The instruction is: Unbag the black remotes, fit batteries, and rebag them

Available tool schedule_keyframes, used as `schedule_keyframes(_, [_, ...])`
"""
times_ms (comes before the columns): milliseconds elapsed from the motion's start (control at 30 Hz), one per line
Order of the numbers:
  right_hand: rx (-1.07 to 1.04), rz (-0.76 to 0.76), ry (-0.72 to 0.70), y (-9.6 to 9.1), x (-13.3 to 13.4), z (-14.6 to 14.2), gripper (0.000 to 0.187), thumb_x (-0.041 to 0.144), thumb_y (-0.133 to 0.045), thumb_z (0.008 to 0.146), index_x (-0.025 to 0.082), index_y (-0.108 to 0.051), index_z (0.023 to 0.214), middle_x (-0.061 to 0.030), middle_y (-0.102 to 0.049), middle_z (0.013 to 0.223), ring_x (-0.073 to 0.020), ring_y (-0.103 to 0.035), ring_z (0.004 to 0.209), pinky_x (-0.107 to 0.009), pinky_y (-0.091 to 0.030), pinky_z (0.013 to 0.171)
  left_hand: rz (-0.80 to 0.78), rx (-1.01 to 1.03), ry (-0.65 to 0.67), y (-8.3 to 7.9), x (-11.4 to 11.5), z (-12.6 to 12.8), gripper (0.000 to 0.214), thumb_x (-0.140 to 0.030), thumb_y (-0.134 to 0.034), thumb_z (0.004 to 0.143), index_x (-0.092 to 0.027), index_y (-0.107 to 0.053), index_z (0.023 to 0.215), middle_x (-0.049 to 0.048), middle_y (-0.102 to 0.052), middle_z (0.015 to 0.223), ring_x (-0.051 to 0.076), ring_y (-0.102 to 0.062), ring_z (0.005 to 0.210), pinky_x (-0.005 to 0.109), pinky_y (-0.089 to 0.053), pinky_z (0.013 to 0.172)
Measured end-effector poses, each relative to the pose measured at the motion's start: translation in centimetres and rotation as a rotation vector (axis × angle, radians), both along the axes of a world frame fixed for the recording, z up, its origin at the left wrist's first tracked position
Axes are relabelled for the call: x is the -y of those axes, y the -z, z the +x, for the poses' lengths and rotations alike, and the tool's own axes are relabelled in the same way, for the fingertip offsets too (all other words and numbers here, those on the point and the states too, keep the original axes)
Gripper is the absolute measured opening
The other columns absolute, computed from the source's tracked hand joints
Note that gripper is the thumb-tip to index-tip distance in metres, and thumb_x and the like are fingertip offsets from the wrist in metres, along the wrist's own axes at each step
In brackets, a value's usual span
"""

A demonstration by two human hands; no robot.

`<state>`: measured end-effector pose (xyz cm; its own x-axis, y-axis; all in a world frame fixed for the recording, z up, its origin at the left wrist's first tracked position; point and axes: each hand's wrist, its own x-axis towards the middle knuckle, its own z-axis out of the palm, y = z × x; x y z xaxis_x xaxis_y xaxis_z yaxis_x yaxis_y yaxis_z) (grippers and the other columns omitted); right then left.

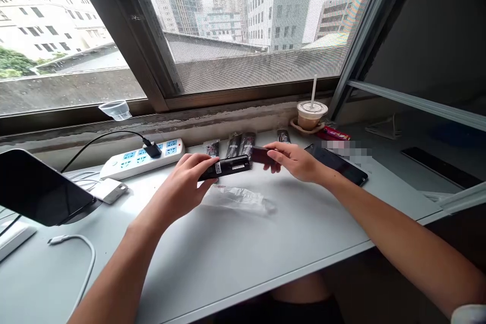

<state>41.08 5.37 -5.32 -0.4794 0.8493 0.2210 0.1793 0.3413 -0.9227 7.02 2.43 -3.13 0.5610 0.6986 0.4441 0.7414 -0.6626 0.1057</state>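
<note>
My left hand [186, 179] is closed around one end of a black remote control [232, 164], held above the desk with white labels and a recess showing on the upward side. Thumb and fingers of my right hand [294, 159] pinch a dark, flat cover [261, 156], slightly blurred, close to the remote's right end. Whether the two pieces touch I cannot tell. Below them a crumpled clear plastic bag [243, 200] lies on the desk. Behind my hands are several black, plastic-wrapped items, including one wrapped pack [234, 145] and another [283, 136] farther right.
At the left stand a white power strip [142, 157] with a black plug, a tilted black screen [38, 187], a white charger [110, 190] and a white cable [89, 253]. A lidded drink cup [312, 114] and black tablet [341, 164] are at the right.
</note>
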Motion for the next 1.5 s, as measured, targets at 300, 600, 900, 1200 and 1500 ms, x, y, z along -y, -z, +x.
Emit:
schedule_keyframes(300, [0.058,-0.105,-0.083,-0.1,1.3,-1.4,0.050,0.055,-0.050,0.108,0.014,-0.067,0.131,-0.0039,-0.071,0.079,-0.0158,-0.065,0.068,-0.029,-0.052,0.065,0.009,-0.034,0.156,-0.6,1.5,2.5,0.060,-0.014,-0.058,0.102,-0.035,-0.050,0.157,0.0121,-0.063,0.134,0.030,-0.058,0.120,0.053,-0.059,0.100])
schedule_keyframes(600, [0.252,0.097,0.035,-0.6,2.3,-2.0,0.039,0.053,-0.051,0.108,0.019,-0.068,0.102,0.0007,-0.066,0.076,-0.0139,-0.056,0.065,-0.027,-0.041,0.062,0.023,-0.072,0.199,-0.6,2.1,3.9,0.053,-0.015,-0.055,0.105,-0.035,-0.056,0.154,0.0137,-0.062,0.133,0.030,-0.057,0.119,0.049,-0.062,0.093])
schedule_keyframes(900, [0.128,0.291,0.094,0.1,3.2,-3.4,0.034,0.042,-0.046,0.110,0.019,-0.071,0.107,-0.0045,-0.073,0.095,-0.0194,-0.063,0.086,-0.032,-0.049,0.079,0.092,-0.144,0.231,-0.6,3.0,5.1,0.061,-0.006,-0.057,0.100,-0.030,-0.053,0.156,0.0172,-0.058,0.139,0.033,-0.054,0.124,0.049,-0.063,0.090])
schedule_keyframes(1200, [-0.312,-0.308,0.072,-1.1,1.4,-2.0,0.040,0.051,-0.080,0.089,0.022,-0.081,0.116,-0.0072,-0.080,0.108,-0.0214,-0.073,0.094,-0.032,-0.056,0.081,0.271,0.162,0.132,-1.7,3.2,5.8,0.037,-0.017,-0.066,0.100,-0.035,-0.070,0.132,0.0086,-0.065,0.137,0.032,-0.053,0.137,0.058,-0.051,0.114])
schedule_keyframes(1500, [-0.513,-0.378,0.166,-2.4,0.4,0.3,0.099,0.030,-0.084,0.086,0.035,-0.028,0.168,0.0025,-0.072,0.096,-0.0129,-0.068,0.074,-0.029,-0.059,0.078,-0.289,-0.222,0.130,-0.6,3.3,4.8,0.067,-0.036,-0.082,0.089,-0.030,-0.057,0.151,0.0080,-0.073,0.130,0.030,-0.073,0.108,0.042,-0.060,0.086])
